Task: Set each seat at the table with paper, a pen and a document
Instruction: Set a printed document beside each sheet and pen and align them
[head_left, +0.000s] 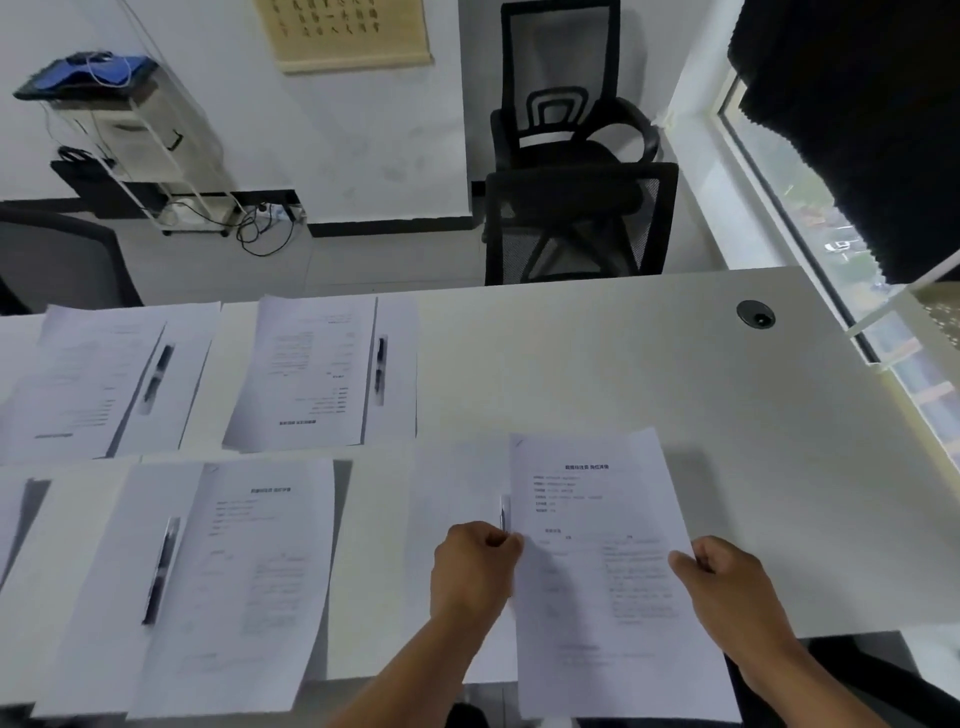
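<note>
I hold a printed document (602, 519) over the near right seat of the white table (623, 353). My left hand (475, 566) pinches its left edge and my right hand (727, 577) pinches its right edge. Under the document lies a blank paper (457, 499), and a pen (503, 512) peeps out just above my left hand. Three other seats are set with paper, a document and a pen: near left (244, 571), far middle (317, 369) and far left (88, 379).
Two black mesh chairs (576, 218) stand beyond the table's far edge. A cable hole (756, 314) sits at the far right of the table. A window runs along the right side. A white cart (140, 140) with cables stands by the wall.
</note>
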